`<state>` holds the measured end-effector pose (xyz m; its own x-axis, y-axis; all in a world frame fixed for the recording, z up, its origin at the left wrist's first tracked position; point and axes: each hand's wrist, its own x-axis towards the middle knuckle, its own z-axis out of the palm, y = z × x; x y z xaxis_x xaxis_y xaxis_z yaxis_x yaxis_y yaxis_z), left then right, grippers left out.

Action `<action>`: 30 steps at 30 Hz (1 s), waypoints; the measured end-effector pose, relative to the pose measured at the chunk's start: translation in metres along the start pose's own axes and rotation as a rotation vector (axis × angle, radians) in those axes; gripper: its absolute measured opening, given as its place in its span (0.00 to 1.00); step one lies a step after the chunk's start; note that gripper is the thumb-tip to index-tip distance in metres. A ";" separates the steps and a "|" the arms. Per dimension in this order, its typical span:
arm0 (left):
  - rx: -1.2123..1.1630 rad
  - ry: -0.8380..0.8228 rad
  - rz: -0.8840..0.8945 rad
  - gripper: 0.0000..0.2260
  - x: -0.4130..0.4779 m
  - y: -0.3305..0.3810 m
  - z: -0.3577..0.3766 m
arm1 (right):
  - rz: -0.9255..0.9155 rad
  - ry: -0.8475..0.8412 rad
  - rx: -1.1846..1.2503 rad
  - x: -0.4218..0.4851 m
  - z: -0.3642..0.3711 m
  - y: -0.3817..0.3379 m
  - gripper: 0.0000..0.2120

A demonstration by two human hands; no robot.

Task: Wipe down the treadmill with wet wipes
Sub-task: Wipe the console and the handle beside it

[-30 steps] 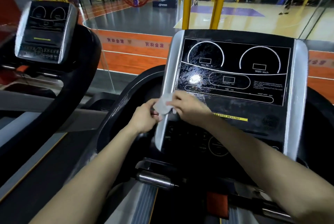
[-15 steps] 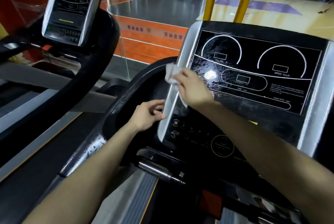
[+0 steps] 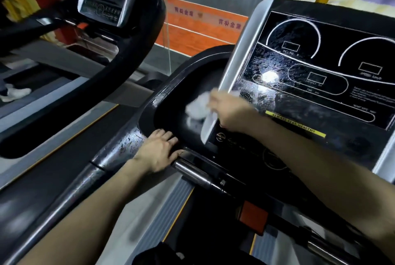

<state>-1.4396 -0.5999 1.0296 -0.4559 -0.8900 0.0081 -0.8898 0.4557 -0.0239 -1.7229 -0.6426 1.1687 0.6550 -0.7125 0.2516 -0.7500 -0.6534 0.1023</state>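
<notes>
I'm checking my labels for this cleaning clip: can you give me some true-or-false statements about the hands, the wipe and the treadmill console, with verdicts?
1. The right hand holds the wipe. True.
2. The console shows wet streaks. True.
3. The left hand holds a second wipe. False: it rests flat on the black tray rim, holding nothing.
4. The wipe is at the console's right edge. False: it is at its left silver edge.

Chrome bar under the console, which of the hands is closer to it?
Left. The left hand rests on the black frame right beside the chrome bar; the right hand is higher, holding the wipe at the console's silver edge.
</notes>
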 end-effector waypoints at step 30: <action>0.077 -0.120 0.016 0.26 0.016 0.004 -0.021 | 0.260 -0.021 -0.066 -0.086 0.057 -0.088 0.08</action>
<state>-1.4506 -0.6123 1.0504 -0.4604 -0.8805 -0.1126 -0.8764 0.4711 -0.0999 -1.7079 -0.5379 1.0829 0.4411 -0.8597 0.2574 -0.8971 -0.4303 0.1001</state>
